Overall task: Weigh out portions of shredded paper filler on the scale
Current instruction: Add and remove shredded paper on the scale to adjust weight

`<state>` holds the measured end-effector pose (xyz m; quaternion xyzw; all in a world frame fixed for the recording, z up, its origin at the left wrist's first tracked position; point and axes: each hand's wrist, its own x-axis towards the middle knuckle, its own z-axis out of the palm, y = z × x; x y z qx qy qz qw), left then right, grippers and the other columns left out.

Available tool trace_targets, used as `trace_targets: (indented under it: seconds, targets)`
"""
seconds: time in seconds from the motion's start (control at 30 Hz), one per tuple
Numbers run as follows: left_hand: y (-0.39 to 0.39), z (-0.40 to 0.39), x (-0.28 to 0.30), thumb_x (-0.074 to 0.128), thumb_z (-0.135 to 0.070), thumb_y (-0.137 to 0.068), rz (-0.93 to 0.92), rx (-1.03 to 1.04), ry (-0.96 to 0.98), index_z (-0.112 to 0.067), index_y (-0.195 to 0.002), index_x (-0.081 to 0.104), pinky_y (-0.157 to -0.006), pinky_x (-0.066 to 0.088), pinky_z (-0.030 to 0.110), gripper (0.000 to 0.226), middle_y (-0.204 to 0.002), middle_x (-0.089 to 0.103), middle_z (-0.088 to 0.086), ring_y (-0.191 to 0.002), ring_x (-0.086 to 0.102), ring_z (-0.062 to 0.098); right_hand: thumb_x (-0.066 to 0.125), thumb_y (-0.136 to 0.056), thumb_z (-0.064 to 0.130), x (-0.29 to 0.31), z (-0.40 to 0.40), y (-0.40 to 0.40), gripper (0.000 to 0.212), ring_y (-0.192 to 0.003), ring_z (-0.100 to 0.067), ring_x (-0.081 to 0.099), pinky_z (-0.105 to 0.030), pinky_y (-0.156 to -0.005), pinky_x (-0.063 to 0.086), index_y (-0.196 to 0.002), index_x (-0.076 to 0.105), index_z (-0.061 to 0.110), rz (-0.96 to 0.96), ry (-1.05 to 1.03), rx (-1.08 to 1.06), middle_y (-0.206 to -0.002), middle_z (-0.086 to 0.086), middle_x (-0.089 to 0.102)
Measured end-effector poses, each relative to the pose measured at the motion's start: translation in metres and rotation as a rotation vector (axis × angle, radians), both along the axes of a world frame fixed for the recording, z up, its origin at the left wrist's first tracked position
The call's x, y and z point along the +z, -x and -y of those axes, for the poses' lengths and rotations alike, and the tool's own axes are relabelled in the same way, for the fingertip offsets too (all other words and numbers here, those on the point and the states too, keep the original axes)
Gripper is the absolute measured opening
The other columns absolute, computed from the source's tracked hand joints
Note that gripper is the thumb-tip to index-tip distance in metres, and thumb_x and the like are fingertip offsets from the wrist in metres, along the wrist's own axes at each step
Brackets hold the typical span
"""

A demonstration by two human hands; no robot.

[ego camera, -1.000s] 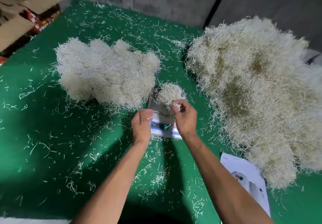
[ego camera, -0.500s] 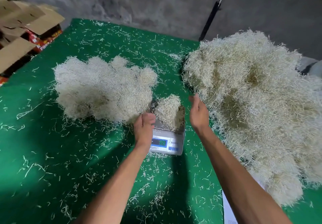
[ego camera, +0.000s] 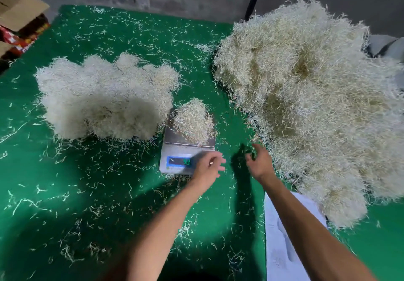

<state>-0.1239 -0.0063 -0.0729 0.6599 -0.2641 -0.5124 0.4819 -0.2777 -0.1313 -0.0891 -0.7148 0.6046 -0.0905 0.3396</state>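
Centrally, one digital scale [ego camera: 188,149] on one green table [ego camera: 87,193]; one small portion of shredded paper [ego camera: 193,122] heaped on its steel platform. Two bigger heaps flanking: one sorted pile [ego camera: 105,99] just left of the scale, one large loose mound [ego camera: 317,97] to the right. One white sheet [ego camera: 282,237] at the near right edge, cardboard boxes [ego camera: 19,18] far left. Two bare hands: left hand [ego camera: 209,167] over the scale's front right corner, blurred, fingers spread, holding nothing; right hand [ego camera: 259,160] beside the mound's edge, fingers loosely extended, gripping nothing visible.
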Motion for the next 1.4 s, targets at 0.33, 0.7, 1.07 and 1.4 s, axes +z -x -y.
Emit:
trace_targets:
  seconds: [0.33, 0.7, 1.07, 1.4]
  targets:
    - [0.052, 0.052, -0.039, 0.054, -0.023, -0.104, 0.165, -0.082, -0.102, -0.025, -0.120, 0.065, -0.074, 0.059, 0.031, 0.020, -0.113, 0.066, -0.008, -0.090, 0.066, 0.014, 0.062, -0.100, 0.016, -0.045, 0.029, 0.058, 0.056, -0.145, -0.037, 0.036, -0.048, -0.122, 0.033, -0.152, 0.044, 0.007, -0.325, 0.086, 0.190, -0.160, -0.017, 0.034]
    - [0.094, 0.082, -0.064, 0.046, -0.033, -0.107, -0.329, 0.142, -0.298, -0.014, -0.131, 0.060, -0.104, 0.051, 0.047, 0.033, -0.129, 0.066, 0.010, -0.118, 0.064, 0.026, 0.056, -0.097, -0.006, -0.048, -0.023, 0.039, 0.026, -0.080, -0.008, 0.066, -0.017, -0.073, 0.056, -0.117, 0.068, 0.005, 0.248, 0.133, 0.045, -0.104, -0.006, 0.071]
    - [0.061, 0.056, -0.054, 0.068, -0.013, -0.091, -0.600, 0.235, -0.201, -0.002, -0.112, 0.068, -0.077, 0.061, 0.027, 0.024, -0.097, 0.078, 0.005, -0.089, 0.076, 0.016, 0.057, -0.102, 0.019, -0.034, -0.014, 0.044, 0.013, -0.076, -0.019, 0.069, -0.038, -0.069, 0.059, -0.112, 0.050, 0.014, 0.441, -0.062, -0.400, -0.092, -0.008, 0.069]
    - [0.055, 0.028, -0.035, 0.086, -0.038, -0.076, -0.399, 0.141, -0.258, -0.012, -0.124, 0.057, -0.081, 0.059, 0.030, 0.063, -0.110, 0.064, -0.005, -0.102, 0.063, 0.011, 0.070, -0.096, 0.032, -0.023, -0.034, 0.026, 0.016, -0.068, -0.008, 0.065, -0.020, -0.065, 0.055, -0.091, 0.076, 0.019, 0.526, -0.415, -0.314, -0.075, 0.001, 0.075]
